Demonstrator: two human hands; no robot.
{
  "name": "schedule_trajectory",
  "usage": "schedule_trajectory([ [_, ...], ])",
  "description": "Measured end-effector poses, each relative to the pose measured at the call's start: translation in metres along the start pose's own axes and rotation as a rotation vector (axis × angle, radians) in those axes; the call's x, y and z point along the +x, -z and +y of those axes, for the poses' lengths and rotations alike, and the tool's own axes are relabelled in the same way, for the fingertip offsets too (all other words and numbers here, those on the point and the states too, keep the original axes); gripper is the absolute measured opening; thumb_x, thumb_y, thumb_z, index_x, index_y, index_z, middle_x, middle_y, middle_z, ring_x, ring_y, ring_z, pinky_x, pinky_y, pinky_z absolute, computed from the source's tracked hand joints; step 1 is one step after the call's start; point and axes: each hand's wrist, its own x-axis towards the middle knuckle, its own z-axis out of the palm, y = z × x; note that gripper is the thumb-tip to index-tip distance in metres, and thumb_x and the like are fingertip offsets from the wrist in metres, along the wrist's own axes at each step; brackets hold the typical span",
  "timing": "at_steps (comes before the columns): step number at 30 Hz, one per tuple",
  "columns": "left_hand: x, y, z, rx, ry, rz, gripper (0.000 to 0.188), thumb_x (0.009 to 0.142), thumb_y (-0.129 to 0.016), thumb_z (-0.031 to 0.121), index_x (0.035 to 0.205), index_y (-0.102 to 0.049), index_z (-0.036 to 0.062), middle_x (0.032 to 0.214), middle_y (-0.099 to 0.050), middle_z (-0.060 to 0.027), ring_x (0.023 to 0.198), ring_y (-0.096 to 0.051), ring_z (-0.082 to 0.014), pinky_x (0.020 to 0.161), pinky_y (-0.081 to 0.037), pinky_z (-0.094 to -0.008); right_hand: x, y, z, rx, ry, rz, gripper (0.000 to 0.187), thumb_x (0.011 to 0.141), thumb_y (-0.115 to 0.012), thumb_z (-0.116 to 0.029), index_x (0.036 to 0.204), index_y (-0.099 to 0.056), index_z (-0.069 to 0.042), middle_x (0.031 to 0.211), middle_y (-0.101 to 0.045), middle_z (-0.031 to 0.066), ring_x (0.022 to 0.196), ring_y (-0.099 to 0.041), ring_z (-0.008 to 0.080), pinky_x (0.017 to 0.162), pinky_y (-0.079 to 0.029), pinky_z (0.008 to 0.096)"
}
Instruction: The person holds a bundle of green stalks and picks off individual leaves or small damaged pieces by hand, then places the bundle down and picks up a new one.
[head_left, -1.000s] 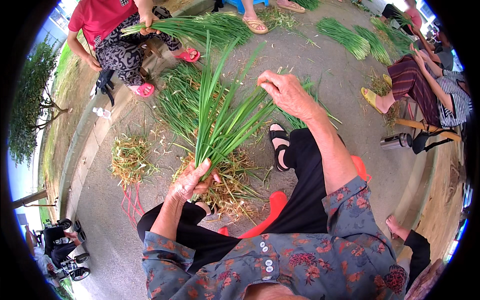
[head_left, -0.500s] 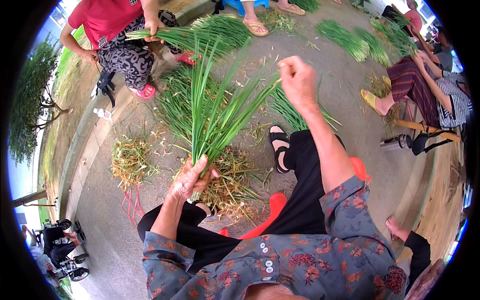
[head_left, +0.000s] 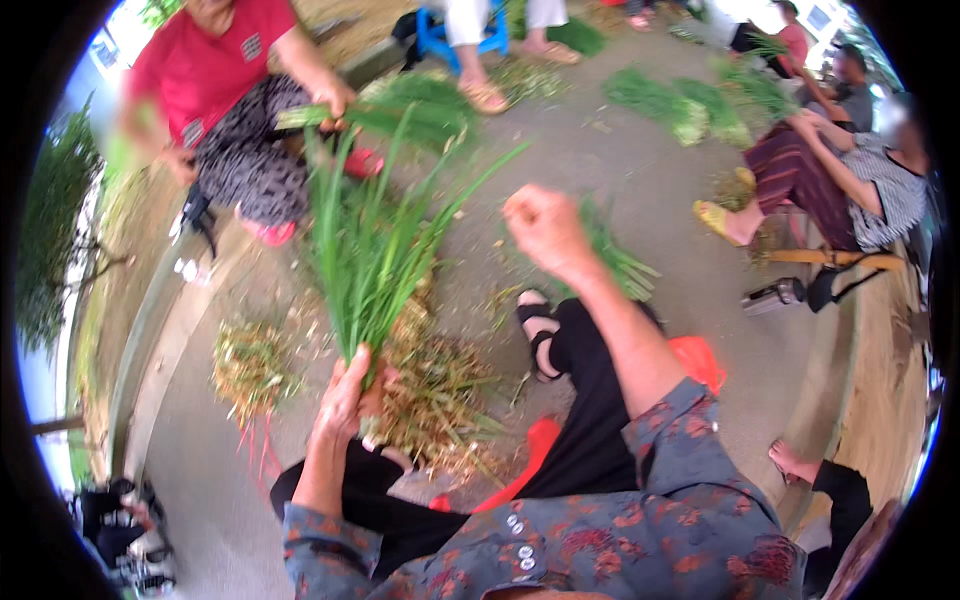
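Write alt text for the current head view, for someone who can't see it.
The left hand grips a fanned bunch of long green leaves while the curled right hand hovers apart from it. Dry plant scraps lie on the pavement below; ahead, a co-worker in red holds more green stalks.

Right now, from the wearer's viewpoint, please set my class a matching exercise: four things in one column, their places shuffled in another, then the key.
Things
1. Fan-shaped bunch of long green leafy stalks
2. Silvery cylindrical metal flask
3. Tangled straw-coloured plant heap
4. Bright blue plastic stool

Places
A. Between the wearer's feet
B. Near the picture's top edge
C. Gripped in the wearer's left hand
D. Lying on its side, toward the right

Pairs: 1-C, 2-D, 3-A, 4-B
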Motion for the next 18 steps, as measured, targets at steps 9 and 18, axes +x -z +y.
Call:
schedule_trajectory([
  [9, -0.002, 0.000, 0.002, -0.038, -0.115, -0.126, 0.055, 0.086, -0.045, 0.052, 0.073, -0.055, -0.0013, 0.041, -0.029, 0.0040, 0.030, -0.022, -0.0057, 0.031, -0.015, -0.0227, -0.009, -0.024, -0.015, -0.138, 0.054, -0.371, 0.016, 0.080, -0.054, -0.016, 0.071, -0.058, -0.003, 0.067, -0.056, 0.0156, 0.063, -0.057, 0.0294, 0.057, -0.047, 0.0415],
  [18, -0.006, -0.002, 0.007, 0.010, -0.133, -0.106, 0.057, 0.082, -0.052, 0.054, 0.071, -0.055, -0.0023, 0.042, -0.031, 0.0031, 0.031, -0.024, -0.0058, 0.030, -0.017, -0.0221, -0.008, -0.041, -0.007, -0.194, 0.335, -0.092, 0.021, 0.076, -0.064, -0.024, 0.070, -0.059, -0.004, 0.072, -0.054, 0.0095, 0.062, -0.056, 0.0255, 0.057, -0.044, 0.0384],
])
